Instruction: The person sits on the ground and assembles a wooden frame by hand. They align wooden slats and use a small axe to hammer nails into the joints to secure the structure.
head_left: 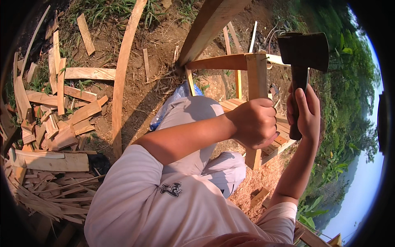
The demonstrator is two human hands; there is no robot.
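My right hand (305,109) is closed round the dark handle of a hatchet (304,51), held up at the right with its broad dark head on top. My left hand (256,123) makes a fist at the square wooden post (257,76) of a slatted wooden chair frame. The post shows above and below the fist. My palm and fingertips on the post's far side are hidden. Pale slats (284,133) of the frame show just beyond my left hand, and a curved rail (218,62) joins the post near its top.
A thick wooden beam (207,29) rises past the frame. To the left, a long curved board (123,78) lies on bare soil near a heap of wood offcuts (61,136). Blue-and-clear plastic (170,101) lies by my knee. Shavings cover the ground (271,177); greenery slopes off at right.
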